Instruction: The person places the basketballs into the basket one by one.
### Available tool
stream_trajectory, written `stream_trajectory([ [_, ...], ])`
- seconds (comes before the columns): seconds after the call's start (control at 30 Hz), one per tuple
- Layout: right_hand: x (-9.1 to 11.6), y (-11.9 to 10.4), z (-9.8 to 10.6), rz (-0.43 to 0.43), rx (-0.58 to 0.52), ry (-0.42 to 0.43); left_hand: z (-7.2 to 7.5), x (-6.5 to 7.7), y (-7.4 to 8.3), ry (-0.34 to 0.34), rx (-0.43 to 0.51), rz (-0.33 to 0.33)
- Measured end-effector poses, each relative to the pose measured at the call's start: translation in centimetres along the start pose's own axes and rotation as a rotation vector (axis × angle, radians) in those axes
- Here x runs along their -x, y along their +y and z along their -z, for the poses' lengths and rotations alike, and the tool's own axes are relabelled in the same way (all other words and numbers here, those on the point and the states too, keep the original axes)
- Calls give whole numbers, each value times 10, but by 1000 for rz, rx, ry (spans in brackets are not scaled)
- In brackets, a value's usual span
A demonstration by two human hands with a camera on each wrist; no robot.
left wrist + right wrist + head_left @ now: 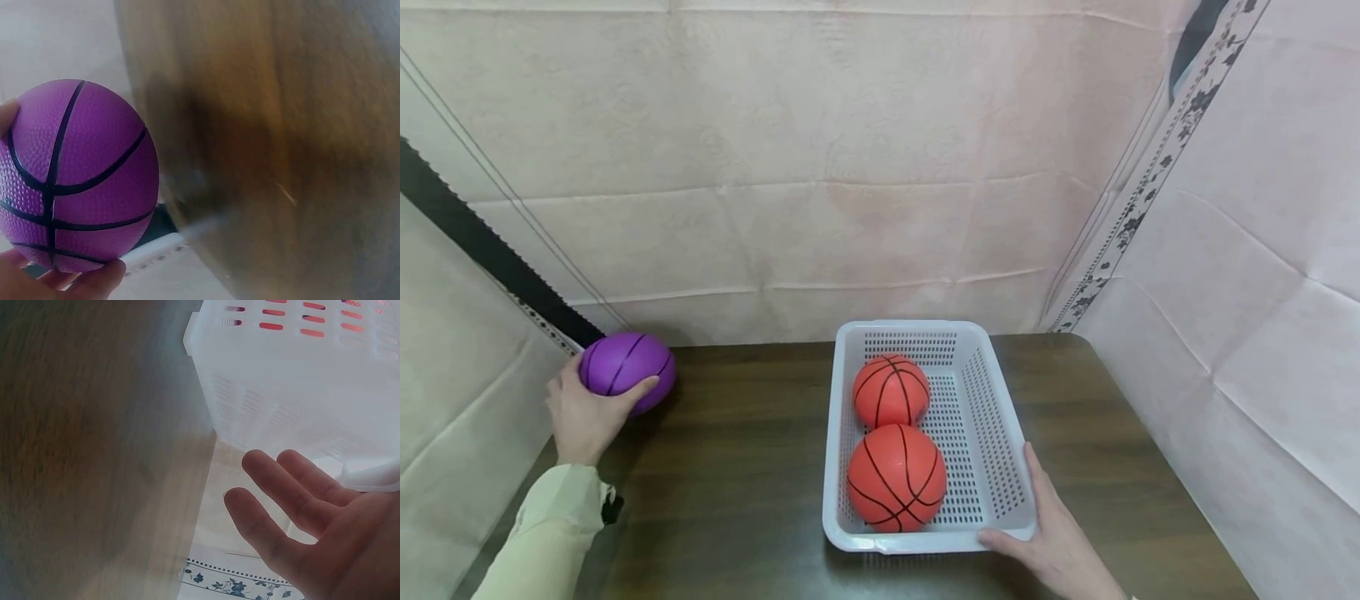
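Observation:
My left hand (587, 417) grips a purple toy basketball (627, 367) at the far left of the table, thumb on one side and fingers on the other. In the left wrist view the same ball (78, 181) shows black seams and a pebbled skin, with fingertips (103, 278) along its lower edge. At the near right corner of a white plastic basket (1018, 467), my right hand (1052, 537) has its thumb at the front rim and a finger along the right side. Other fingers (262, 528) spread loosely below the basket wall in the right wrist view.
Two orange toy basketballs sit in the basket's left half, a smaller one (891, 390) behind a larger one (897, 477). The dark wooden table (737, 467) is bounded by pale cloth (850, 208) at the back and both sides.

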State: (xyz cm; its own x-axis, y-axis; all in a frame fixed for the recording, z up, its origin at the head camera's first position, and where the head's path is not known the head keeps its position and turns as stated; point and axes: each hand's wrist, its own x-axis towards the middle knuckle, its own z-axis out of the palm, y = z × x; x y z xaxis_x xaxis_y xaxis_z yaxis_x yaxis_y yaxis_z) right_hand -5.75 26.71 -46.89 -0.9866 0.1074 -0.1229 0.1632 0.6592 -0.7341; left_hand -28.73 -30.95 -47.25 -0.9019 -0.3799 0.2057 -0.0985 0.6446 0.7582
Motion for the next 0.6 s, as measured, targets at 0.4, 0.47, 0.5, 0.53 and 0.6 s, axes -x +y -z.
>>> stream_trajectory([
  [0.4, -1, 0, 0, -15, -3, -13, 2, 22, 47, 57, 61, -110],
  [0.47, -1, 0, 0, -18, 5, -13, 2, 26, 58, 75, 70, -145],
  [0.5, -1, 0, -1, -17, 8, -13, 2, 28, 63, 84, 75, -165],
  [0.53, -1, 0, -1, -16, 8, -12, 2, 30, 68, 91, 79, -184],
  [0.6, -1, 0, -1, -9, 11, -8, 1, 34, 78, 103, 89, -220],
])
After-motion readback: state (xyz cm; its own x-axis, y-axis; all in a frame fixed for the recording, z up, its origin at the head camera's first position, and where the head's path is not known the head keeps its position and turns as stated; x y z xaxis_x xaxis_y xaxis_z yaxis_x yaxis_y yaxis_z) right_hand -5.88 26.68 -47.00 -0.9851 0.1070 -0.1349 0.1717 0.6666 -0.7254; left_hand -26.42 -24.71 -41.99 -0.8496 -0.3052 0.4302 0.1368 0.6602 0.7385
